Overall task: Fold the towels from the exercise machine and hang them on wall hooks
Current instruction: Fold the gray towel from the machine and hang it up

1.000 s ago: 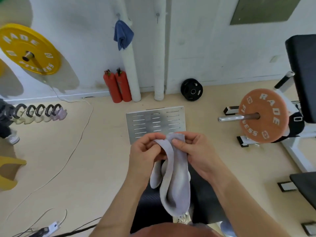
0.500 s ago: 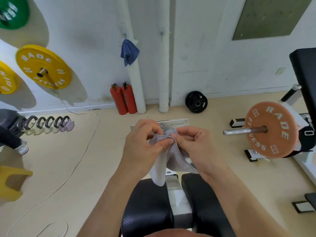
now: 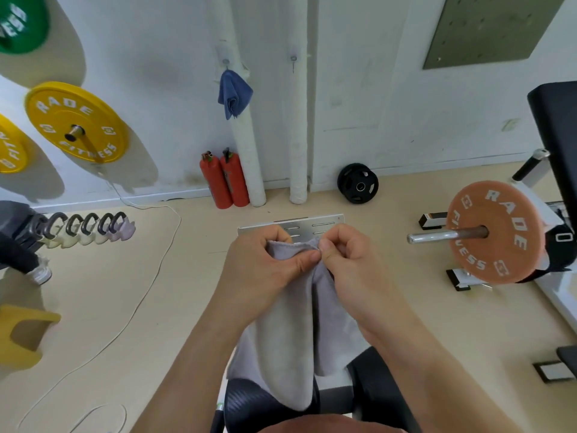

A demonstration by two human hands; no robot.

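Two hands are seen in the head view, brought together at the top edge of a grey towel [image 3: 290,348]. That edge is pinched between the thumb and curled fingers of the left hand [image 3: 262,270], and just beside it by the right hand [image 3: 352,267]. Each grip is closed tight on the cloth, the thumbs almost touching. The towel is let hang from the hands in loose lengthwise folds. Its lower end is seen over the black padded seat [image 3: 259,404] of the machine; whether it touches cannot be told. On the wall beyond, a blue towel [image 3: 234,93] is hung bunched from a hook [image 3: 225,61] at a white pipe, and a second hook [image 3: 293,59] is fixed at the neighbouring pipe. Two red extinguishers [image 3: 224,179] are stood at the wall's foot. An orange weight plate [image 3: 493,232] is carried on a bar at the right.
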